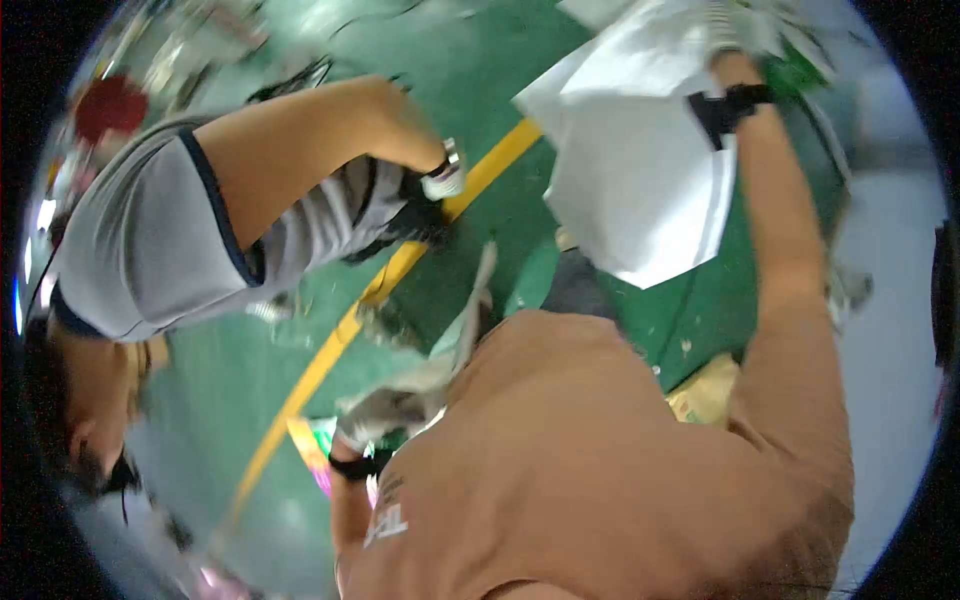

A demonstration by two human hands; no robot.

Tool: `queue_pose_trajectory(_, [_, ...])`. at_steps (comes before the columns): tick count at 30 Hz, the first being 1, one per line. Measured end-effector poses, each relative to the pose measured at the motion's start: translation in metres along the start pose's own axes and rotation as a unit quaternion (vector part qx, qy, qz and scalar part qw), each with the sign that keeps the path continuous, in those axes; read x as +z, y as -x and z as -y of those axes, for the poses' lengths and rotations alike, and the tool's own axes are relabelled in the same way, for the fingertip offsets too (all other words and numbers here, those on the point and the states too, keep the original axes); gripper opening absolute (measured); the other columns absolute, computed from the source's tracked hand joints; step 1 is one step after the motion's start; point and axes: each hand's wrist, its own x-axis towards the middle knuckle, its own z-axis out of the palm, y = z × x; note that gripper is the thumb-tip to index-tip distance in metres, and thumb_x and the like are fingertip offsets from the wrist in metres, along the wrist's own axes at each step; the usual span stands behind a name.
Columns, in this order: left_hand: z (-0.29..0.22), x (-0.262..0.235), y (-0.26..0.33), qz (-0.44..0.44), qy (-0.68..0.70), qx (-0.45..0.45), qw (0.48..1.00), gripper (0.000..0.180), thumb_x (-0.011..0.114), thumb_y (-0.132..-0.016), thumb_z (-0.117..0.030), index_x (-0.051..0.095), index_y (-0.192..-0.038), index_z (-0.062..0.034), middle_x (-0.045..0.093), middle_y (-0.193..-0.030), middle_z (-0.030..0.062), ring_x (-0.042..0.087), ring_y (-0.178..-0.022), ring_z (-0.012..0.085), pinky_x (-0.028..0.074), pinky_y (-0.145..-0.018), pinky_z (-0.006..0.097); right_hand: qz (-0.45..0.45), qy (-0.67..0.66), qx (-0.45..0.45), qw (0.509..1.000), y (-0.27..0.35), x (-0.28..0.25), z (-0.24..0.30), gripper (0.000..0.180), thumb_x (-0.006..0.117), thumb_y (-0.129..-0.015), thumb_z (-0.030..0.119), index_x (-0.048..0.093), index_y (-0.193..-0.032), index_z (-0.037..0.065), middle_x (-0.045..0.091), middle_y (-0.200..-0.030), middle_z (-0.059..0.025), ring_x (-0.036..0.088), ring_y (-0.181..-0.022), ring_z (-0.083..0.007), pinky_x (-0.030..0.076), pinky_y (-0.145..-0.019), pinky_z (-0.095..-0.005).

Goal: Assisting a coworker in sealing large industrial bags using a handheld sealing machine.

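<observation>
Far ahead on the right, my outstretched right hand [722, 35], in a pale knit glove with a black band at the wrist, grips the upper edge of a large white sheet [650, 180]. Stiff and creased, the sheet hangs down over the green floor; whether it is a flat sheet or a bag I cannot tell. Low on the left, my gloved left hand [368, 420] has its fingers curled against rumpled pale grey material [430, 375]. Its fingers are blurred, and what they hold is partly hidden. Behind that hand lies a brightly coloured packet [315, 455].
A co-worker [150, 230] in a grey shirt bends in from the left, one gloved hand [445, 180] low by the yellow floor line [490, 170]. A yellowish bag [708, 390] lies by my right side. Clutter [200, 50] fills the far left.
</observation>
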Motion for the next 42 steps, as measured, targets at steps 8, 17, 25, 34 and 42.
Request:
queue_pose_trajectory(8, [0.002, 0.15, 0.196, -0.164, 0.211, -0.09, 0.96, 0.055, 0.074, -0.085, -0.044, 0.068, -0.119, -0.0015, 0.07, -0.091, 0.0035, 0.061, -0.08, 0.0126, 0.05, -0.074, 0.029, 0.136, 0.139, -0.119, 0.974, 0.062, -0.026, 0.178, 0.046, 0.045, -0.098, 0.039, 0.073, -0.103, 0.002, 0.071, -0.104, -0.022, 0.065, -0.101, -0.0396, 0.051, -0.087, -0.0485])
queue_pose_trajectory(17, [0.015, 0.177, 0.212, -0.287, 0.332, -0.149, 0.886, 0.056, 0.06, -0.096, -0.05, 0.069, -0.116, 0.0014, 0.066, -0.086, -0.0013, 0.056, -0.078, 0.0065, 0.048, -0.074, 0.025, 0.14, 0.002, -0.145, 0.979, 0.083, -0.012, 0.22, 0.066, 0.034, -0.099, 0.056, 0.06, -0.127, 0.002, 0.059, -0.127, -0.0269, 0.054, -0.123, -0.0444, 0.044, -0.102, -0.0497])
queue_pose_trajectory(25, [0.021, 0.18, 0.217, -0.364, 0.266, -0.084, 0.889, 0.049, 0.069, -0.09, -0.047, 0.073, -0.105, -0.0005, 0.064, -0.078, -0.0033, 0.054, -0.073, 0.0066, 0.047, -0.066, 0.027, 0.234, -0.237, -0.348, 0.876, 0.168, -0.034, 0.286, 0.049, 0.054, -0.094, 0.007, 0.053, -0.141, 0.021, 0.061, -0.133, -0.0145, 0.058, -0.121, -0.0297, 0.043, -0.104, -0.0337])
queue_pose_trajectory(34, [0.004, 0.16, 0.206, -0.44, 0.333, -0.026, 0.834, 0.029, 0.077, -0.085, -0.028, 0.075, -0.098, -0.0018, 0.062, -0.074, -0.0029, 0.052, -0.063, 0.0046, 0.041, -0.053, 0.024, 0.183, 0.147, -0.618, 0.75, 0.297, -0.1, 0.409, 0.042, 0.06, -0.092, 0.019, 0.059, -0.134, 0.013, 0.061, -0.132, -0.0126, 0.056, -0.123, -0.0308, 0.04, -0.107, -0.0384])
queue_pose_trajectory(42, [-0.019, 0.108, 0.188, -0.501, 0.417, 0.028, 0.758, 0.028, 0.079, -0.085, -0.027, 0.075, -0.094, -0.0012, 0.065, -0.075, -0.004, 0.053, -0.069, 0.0045, 0.045, -0.062, 0.025, 0.341, -0.345, -0.656, 0.578, 0.4, -0.115, 0.49, 0.044, 0.072, -0.08, 0.018, 0.064, -0.123, 0.014, 0.064, -0.124, -0.0081, 0.059, -0.114, -0.0296, 0.046, -0.1, -0.042])
